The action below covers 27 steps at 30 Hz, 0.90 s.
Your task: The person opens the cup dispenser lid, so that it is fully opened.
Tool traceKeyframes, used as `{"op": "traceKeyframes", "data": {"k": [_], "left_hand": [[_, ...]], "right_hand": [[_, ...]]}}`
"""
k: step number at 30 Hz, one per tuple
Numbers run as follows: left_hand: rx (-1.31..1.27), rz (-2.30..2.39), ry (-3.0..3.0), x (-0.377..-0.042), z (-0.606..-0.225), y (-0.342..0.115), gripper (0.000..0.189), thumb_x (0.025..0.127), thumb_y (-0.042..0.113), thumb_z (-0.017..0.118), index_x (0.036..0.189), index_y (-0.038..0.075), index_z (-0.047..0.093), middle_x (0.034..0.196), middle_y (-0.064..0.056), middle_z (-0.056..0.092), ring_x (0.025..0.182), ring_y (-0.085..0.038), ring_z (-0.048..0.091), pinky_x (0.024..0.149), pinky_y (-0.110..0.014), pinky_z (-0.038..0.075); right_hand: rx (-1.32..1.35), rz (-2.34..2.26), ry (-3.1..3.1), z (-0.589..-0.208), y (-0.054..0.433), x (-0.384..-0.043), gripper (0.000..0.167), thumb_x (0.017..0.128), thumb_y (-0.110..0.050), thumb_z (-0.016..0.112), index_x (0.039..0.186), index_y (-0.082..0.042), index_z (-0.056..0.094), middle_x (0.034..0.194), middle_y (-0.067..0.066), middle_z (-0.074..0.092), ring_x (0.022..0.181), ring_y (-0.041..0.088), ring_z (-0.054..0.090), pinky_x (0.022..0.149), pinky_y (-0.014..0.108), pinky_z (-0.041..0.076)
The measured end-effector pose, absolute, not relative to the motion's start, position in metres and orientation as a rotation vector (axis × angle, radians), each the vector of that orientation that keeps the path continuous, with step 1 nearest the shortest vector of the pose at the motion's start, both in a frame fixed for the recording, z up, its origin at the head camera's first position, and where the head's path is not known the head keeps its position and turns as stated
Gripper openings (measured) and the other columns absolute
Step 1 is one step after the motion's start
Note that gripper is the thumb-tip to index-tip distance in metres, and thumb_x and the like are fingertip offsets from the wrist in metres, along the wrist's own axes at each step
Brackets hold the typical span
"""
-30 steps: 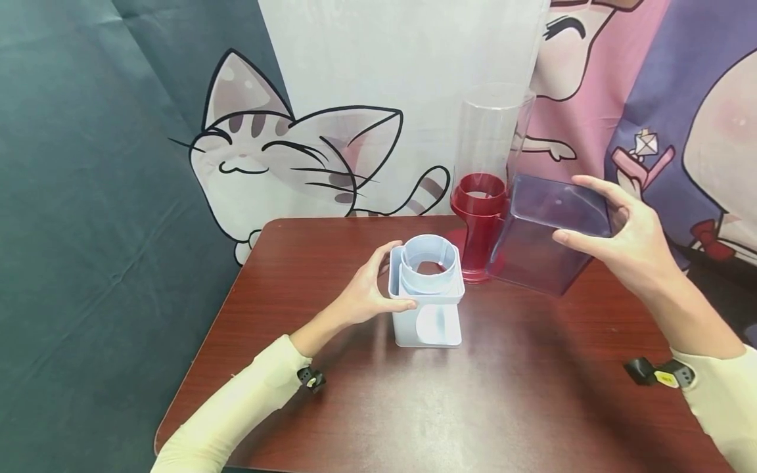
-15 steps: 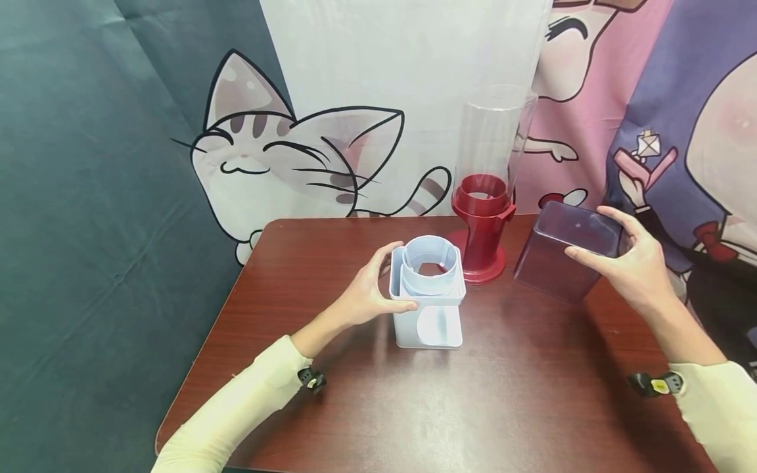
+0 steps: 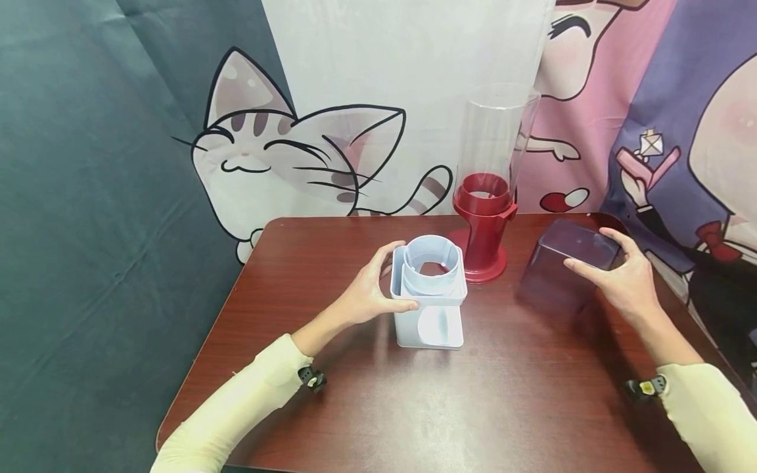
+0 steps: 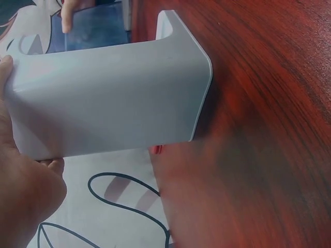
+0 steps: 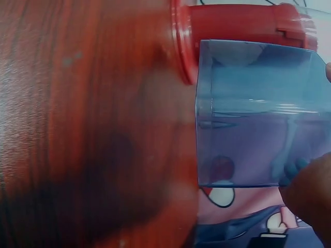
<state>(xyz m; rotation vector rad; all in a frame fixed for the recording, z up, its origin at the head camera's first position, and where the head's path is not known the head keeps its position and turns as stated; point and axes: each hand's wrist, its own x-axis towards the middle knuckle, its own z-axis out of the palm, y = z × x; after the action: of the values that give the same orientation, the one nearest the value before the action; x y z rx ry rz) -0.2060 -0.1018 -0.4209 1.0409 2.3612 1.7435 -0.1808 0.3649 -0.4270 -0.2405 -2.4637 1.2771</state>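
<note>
In the head view my left hand (image 3: 368,294) grips the upper part of a white plastic dispenser base (image 3: 408,330), thumb in front and fingers behind. The base stands upright on the table, with a round ring in its square top and a scooped hollow below. My right hand (image 3: 628,281) holds a translucent purple-blue square container (image 3: 558,279) by its closed end, between thumb and fingers. That closed end faces up. In the right wrist view the container (image 5: 258,113) hangs beside a red stand; I cannot tell whether its lower rim touches the table.
Behind the white base stands a red dispenser stand (image 3: 486,246) with a tall clear cylinder (image 3: 491,141) on top. Everything is on a reddish-brown wooden table (image 3: 307,407). A printed cartoon curtain (image 3: 343,79) hangs behind the table's far edge.
My right hand has carried the purple-blue container right and down, away from the red stand, which now shows fully. My left hand and the white base have stayed in place.
</note>
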Motion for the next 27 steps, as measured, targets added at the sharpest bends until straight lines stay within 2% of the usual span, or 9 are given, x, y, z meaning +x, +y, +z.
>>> {"op": "traceKeyframes", "data": {"k": [7,16,17,24,27], "left_hand": [[1.057,1.742,2.365,-0.206,-0.42,-0.102,0.109,0.071,0.004,0.099,0.16,0.012,0.036,0.149,-0.005,0.053,0.139,-0.016,0.053,0.122,-0.031,0.037],[1.072,1.769,2.379,-0.207,-0.42,-0.103,0.107,0.07,0.005,0.1,0.158,0.014,0.04,0.147,-0.004,0.056,0.137,-0.016,0.057,0.119,-0.031,0.042],[1.071,1.779,2.38,-0.205,-0.417,-0.103,0.106,0.07,0.004,0.1,0.157,0.012,0.041,0.147,-0.006,0.056,0.136,-0.019,0.058,0.119,-0.033,0.042],[1.067,1.795,2.429,-0.213,-0.417,-0.115,0.105,0.069,0.008,0.101,0.156,0.013,0.043,0.144,-0.004,0.06,0.134,-0.019,0.058,0.118,-0.033,0.043],[1.048,1.82,2.445,-0.216,-0.411,-0.121,0.103,0.07,0.005,0.099,0.156,0.008,0.043,0.144,-0.008,0.06,0.135,-0.022,0.058,0.118,-0.034,0.044]], "right_hand": [[-0.242,1.269,-2.483,-0.444,0.365,-0.184,0.095,0.085,-0.038,0.091,0.162,-0.014,0.041,0.152,0.019,0.049,0.113,0.017,0.048,0.091,0.015,0.037],[-0.227,1.313,-2.472,-0.455,0.362,-0.185,0.099,0.084,-0.034,0.093,0.163,-0.012,0.038,0.149,0.019,0.049,0.112,0.015,0.049,0.089,0.011,0.037],[-0.225,1.311,-2.474,-0.456,0.362,-0.185,0.1,0.083,-0.034,0.094,0.163,-0.011,0.038,0.149,0.019,0.049,0.112,0.016,0.049,0.089,0.011,0.036],[-0.203,1.286,-2.505,-0.462,0.362,-0.184,0.105,0.082,-0.034,0.094,0.165,-0.012,0.033,0.153,0.021,0.045,0.119,0.029,0.044,0.094,0.016,0.033],[-0.172,1.273,-2.524,-0.462,0.361,-0.183,0.106,0.083,-0.034,0.094,0.166,-0.012,0.03,0.153,0.023,0.043,0.119,0.031,0.043,0.092,0.015,0.032]]}}
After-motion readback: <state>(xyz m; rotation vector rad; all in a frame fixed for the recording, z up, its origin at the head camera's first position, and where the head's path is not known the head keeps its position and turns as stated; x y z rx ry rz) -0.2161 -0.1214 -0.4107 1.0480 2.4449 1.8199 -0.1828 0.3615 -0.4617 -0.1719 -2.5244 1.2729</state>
